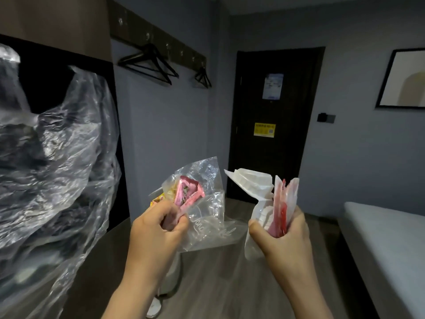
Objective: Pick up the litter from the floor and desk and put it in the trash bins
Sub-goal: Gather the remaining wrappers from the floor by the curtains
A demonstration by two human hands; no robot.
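1. Our left grip [158, 226], at lower centre of the frame, was clenched around a crumpled clear plastic bag [207, 217]. A pink wrapper [188, 194] was bunched up with it, and a yellow wrapper [157, 199] showed just left of the fingers.
2. Our right grip [282, 233], lower right of centre, grasped a white plastic tray [250, 183] and a sheaf of red-and-white wrappers [286, 199], which stood upright above the fist.
3. We held both handfuls of litter in the air, near each other but apart, above the wood-look floor [230, 286].
4. A pale bin [173, 272] stood below the left grip, largely hidden by the forearm and bag.
5. Farther out, a clear plastic sheet [59, 157] filled the left of the frame. Black hangers [149, 63] hung at upper left, a dark door [273, 157] stood at centre back, and a bed [388, 238] lay at the right edge.
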